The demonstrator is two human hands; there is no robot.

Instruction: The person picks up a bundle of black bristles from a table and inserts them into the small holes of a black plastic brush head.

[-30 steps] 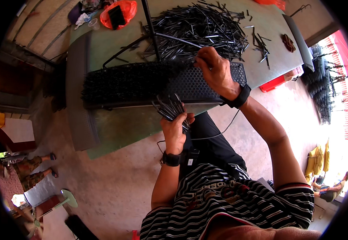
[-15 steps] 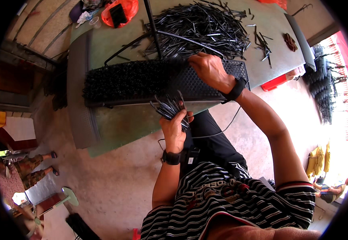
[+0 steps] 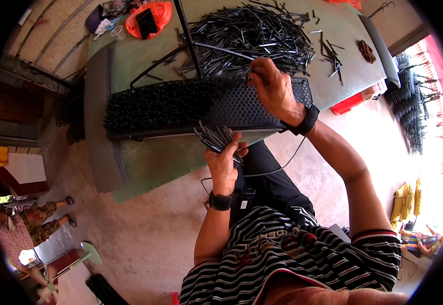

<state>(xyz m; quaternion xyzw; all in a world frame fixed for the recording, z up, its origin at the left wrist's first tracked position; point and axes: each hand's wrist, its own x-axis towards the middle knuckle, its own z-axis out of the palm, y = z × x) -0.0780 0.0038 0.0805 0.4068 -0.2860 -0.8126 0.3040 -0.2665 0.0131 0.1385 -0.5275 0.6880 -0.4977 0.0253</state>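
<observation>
A long black panel with holes (image 3: 236,111) lies across the near edge of the table. Dense black bristles (image 3: 155,107) cover its left and middle part; bare holes show toward its right end. My left hand (image 3: 223,165), just below the panel, is closed around a bundle of thin black strips (image 3: 214,136) that fan out upward. Above the bare part, at the panel's far edge, my right hand (image 3: 281,96) has thumb and fingertips pinched together. What sits between those fingertips is too small to make out.
Behind the panel lies a big pile of black strips (image 3: 257,40), with a few loose ones to its right. A black metal frame (image 3: 188,40) rises from the panel. An orange bag (image 3: 163,18) with a phone (image 3: 146,24) sits far left. Another person (image 3: 23,229) is at left.
My right hand has shifted slightly right and turned, showing more of its thumb and fingers. The left hand still holds the bundle, almost in the same place.
</observation>
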